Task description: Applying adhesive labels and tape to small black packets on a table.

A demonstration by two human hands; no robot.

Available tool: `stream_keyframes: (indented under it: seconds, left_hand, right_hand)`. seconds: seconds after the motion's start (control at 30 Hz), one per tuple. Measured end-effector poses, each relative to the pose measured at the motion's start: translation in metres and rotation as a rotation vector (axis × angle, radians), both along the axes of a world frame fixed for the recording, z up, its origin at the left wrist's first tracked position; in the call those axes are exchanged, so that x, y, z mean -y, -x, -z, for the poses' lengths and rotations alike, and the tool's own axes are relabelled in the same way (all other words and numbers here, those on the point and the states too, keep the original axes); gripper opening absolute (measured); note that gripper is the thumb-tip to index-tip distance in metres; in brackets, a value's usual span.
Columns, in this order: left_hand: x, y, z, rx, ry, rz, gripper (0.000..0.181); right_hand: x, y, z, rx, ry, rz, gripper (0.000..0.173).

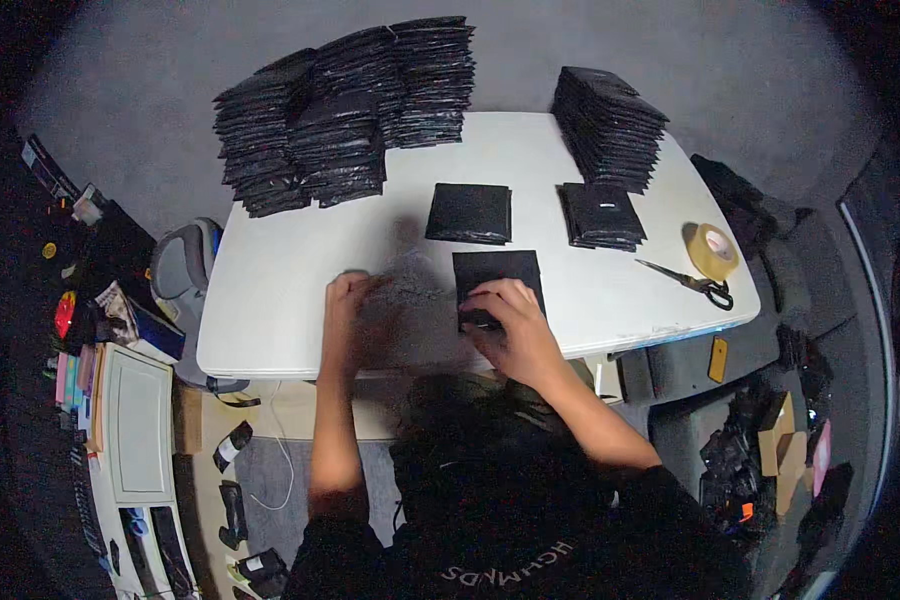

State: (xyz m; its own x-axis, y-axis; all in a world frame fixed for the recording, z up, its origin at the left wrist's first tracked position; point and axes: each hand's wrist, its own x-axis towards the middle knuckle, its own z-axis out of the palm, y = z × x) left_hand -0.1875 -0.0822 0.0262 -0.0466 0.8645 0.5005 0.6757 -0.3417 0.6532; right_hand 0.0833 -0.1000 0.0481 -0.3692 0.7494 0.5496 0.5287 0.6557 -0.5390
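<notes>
A flat black packet (pixel 501 264), which looks like folded plastic, lies near the front edge of the white table (pixel 270 300). My right hand (pixel 514 330) is over its near part, fingers bent, with dark material between fingertips and thumb at its left edge. To the left, my left hand (pixel 343 319) hovers around the table's front edge with fingers curled and partly blurred. A dark blurred patch fills the space between my hands; whether it is a shadow or a moving sheet is unclear. Just beyond sits a small stack of black packets (pixel 469 213).
Tall stacks of black packets (pixel 345 90) line the far left. Another tall stack (pixel 607 124) stands far right, with a shorter stack (pixel 601 217) before it. Scissors (pixel 694 283) and a tape roll (pixel 712 251) lie at right. A grey chair (pixel 180 262) stands left of the table.
</notes>
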Motion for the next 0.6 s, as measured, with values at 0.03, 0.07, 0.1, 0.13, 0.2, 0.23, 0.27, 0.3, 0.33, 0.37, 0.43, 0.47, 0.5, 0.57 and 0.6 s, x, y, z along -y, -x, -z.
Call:
stream_keyframes:
  seconds: [0.03, 0.07, 0.1, 0.13, 0.2, 0.23, 0.27, 0.3, 0.33, 0.37, 0.43, 0.47, 0.5, 0.57, 0.6]
  left_hand:
    - [0.002, -0.006, -0.006, -0.148, -0.071, -0.002, 0.028]
    - [-0.002, -0.004, -0.003, -0.149, -0.067, 0.006, 0.028]
    - [-0.007, -0.003, 0.002, -0.178, 0.016, -0.050, 0.029]
    - [-0.010, -0.002, 0.006, -0.207, 0.098, -0.101, 0.030]
    - [-0.018, 0.008, 0.012, -0.308, 0.056, -0.048, 0.028]
    - [-0.023, 0.009, 0.010, -0.408, 0.008, -0.009, 0.025]
    - [-0.022, 0.009, 0.009, -0.310, -0.047, 0.036, 0.023]
    - [-0.012, -0.012, -0.005, -0.194, -0.088, -0.003, 0.017]
    - [-0.011, -0.016, 0.000, -0.074, -0.042, 0.040, 0.013]
    - [-0.012, -0.021, 0.003, 0.044, 0.009, 0.084, 0.008]
    - [-0.005, -0.048, 0.007, -0.023, 0.085, 0.063, 0.007]
    - [-0.004, -0.066, 0.008, -0.091, 0.157, 0.003, 0.010]
    - [-0.001, -0.091, 0.004, -0.094, 0.157, 0.030, 0.010]
    - [0.007, -0.150, -0.006, 0.087, -0.071, 0.398, 0.011]
    - [0.005, -0.171, -0.002, 0.091, -0.068, 0.416, 0.011]
  right_hand:
    - [0.000, 0.003, 0.002, -0.001, 0.004, 0.004, 0.032]
    - [0.001, 0.004, 0.004, 0.004, 0.009, 0.001, 0.030]
    - [0.002, 0.005, 0.004, 0.010, 0.012, -0.003, 0.029]
    - [0.004, 0.003, 0.003, 0.009, 0.014, 0.008, 0.029]
    - [0.009, -0.010, 0.001, -0.026, 0.003, 0.023, 0.026]
    - [0.011, -0.019, 0.001, -0.026, 0.005, 0.062, 0.026]
    - [0.013, -0.028, 0.003, -0.088, -0.024, 0.069, 0.023]
    - [0.017, -0.043, 0.008, -0.145, -0.052, 0.095, 0.020]
    - [0.026, -0.060, 0.009, -0.175, 0.127, 0.115, 0.014]
    - [0.033, -0.076, 0.012, -0.177, 0.123, 0.163, 0.014]
    - [0.045, -0.103, 0.019, 0.058, 0.424, 0.338, 0.013]
    - [0.054, -0.116, 0.017, -0.051, 0.460, 0.333, 0.023]
    - [0.060, -0.123, 0.015, -0.058, 0.460, 0.360, 0.023]
    - [0.070, -0.132, 0.010, -0.372, 0.137, 0.347, 0.021]
    - [0.079, -0.134, -0.010, -0.395, 0.118, 0.326, 0.028]
